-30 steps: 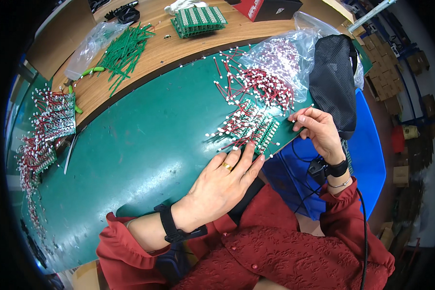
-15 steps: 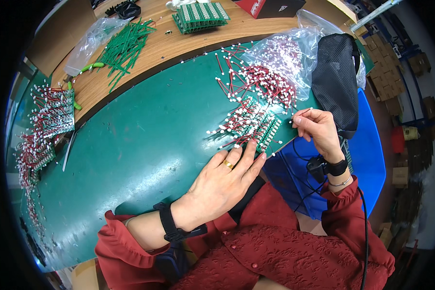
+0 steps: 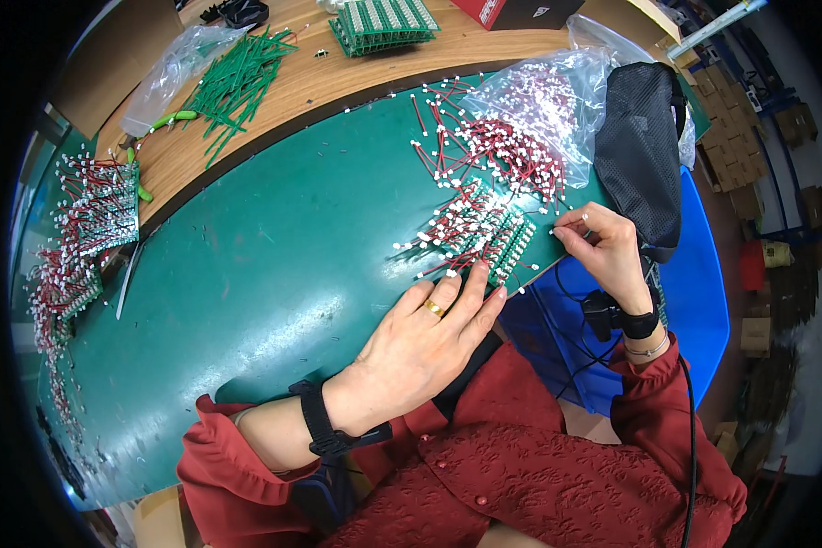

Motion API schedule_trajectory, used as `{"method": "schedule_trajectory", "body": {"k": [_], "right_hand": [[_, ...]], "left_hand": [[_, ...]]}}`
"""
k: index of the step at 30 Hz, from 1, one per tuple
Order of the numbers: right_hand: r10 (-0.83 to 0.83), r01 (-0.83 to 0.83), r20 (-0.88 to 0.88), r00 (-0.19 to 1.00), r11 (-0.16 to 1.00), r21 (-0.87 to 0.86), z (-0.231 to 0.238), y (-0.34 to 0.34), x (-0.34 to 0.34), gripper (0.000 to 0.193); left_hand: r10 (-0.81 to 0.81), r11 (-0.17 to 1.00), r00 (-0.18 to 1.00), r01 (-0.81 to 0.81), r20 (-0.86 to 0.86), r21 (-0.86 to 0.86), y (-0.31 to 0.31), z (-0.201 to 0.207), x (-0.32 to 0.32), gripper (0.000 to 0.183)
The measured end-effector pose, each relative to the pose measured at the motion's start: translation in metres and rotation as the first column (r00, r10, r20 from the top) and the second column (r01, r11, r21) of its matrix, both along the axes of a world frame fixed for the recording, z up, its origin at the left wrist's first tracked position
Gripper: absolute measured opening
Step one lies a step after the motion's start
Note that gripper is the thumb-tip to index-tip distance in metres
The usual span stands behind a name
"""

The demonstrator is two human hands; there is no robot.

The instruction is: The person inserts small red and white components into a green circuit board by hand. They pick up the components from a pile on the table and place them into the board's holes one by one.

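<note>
A green circuit board point(image 3: 513, 250) lies near the right front edge of the green mat, with rows of white sockets. Many short red wires with white plugs point(image 3: 470, 219) stick up from its left part. My left hand point(image 3: 420, 338) rests with fingers stretched out, fingertips at the board's near edge. Just right of the board, my right hand point(image 3: 605, 247) is pinched closed on a short wire with white plugs point(image 3: 554, 231); most of the wire is hidden by the fingers.
Loose red wires point(image 3: 511, 151) lie beyond the board, beside a clear plastic bag point(image 3: 557, 91). A black mesh bag point(image 3: 639, 155) and blue bin point(image 3: 699, 301) stand right. Wired boards point(image 3: 100, 210) sit far left; green strips point(image 3: 237, 87) and stacked boards point(image 3: 384, 26) lie behind.
My right hand has shifted slightly, its fingers still pinched beside the board. The left hand stays on the board's near edge.
</note>
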State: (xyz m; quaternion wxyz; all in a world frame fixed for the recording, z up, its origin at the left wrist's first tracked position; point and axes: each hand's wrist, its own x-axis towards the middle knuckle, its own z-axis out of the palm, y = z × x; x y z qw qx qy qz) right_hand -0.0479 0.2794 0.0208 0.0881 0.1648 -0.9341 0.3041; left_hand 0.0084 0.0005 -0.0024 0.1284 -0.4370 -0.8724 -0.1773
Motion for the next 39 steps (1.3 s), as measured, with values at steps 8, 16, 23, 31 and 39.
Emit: {"method": "schedule_trajectory", "body": {"k": [8, 16, 23, 31, 39], "right_hand": [[0.148, -0.128, -0.100, 0.984, 0.974, 0.185, 0.005, -0.004, 0.000, 0.008], [0.093, -0.086, 0.026, 0.995, 0.979, -0.185, 0.003, -0.029, 0.019, 0.005], [0.164, -0.195, -0.190, 0.968, 0.969, -0.154, -0.019, -0.053, 0.032, 0.013], [0.084, -0.098, -0.067, 0.994, 0.967, -0.235, -0.008, -0.038, 0.023, 0.008], [0.259, -0.263, -0.071, 0.963, 0.964, -0.038, -0.001, -0.036, 0.012, 0.011]], "left_hand": [[0.003, 1.000, 1.000, -0.003, 0.004, -0.008, 0.000, 0.003, -0.001, 0.053], [0.011, 0.999, 0.995, -0.015, 0.101, 0.040, 0.003, 0.006, -0.005, 0.064], [-0.013, 0.999, 0.998, 0.011, 0.060, 0.031, 0.004, 0.007, -0.009, 0.077], [-0.016, 0.994, 0.994, 0.004, 0.110, 0.109, 0.004, 0.001, -0.009, 0.091], [-0.014, 0.993, 0.996, 0.003, 0.094, 0.117, 0.003, -0.001, -0.009, 0.087]]}}
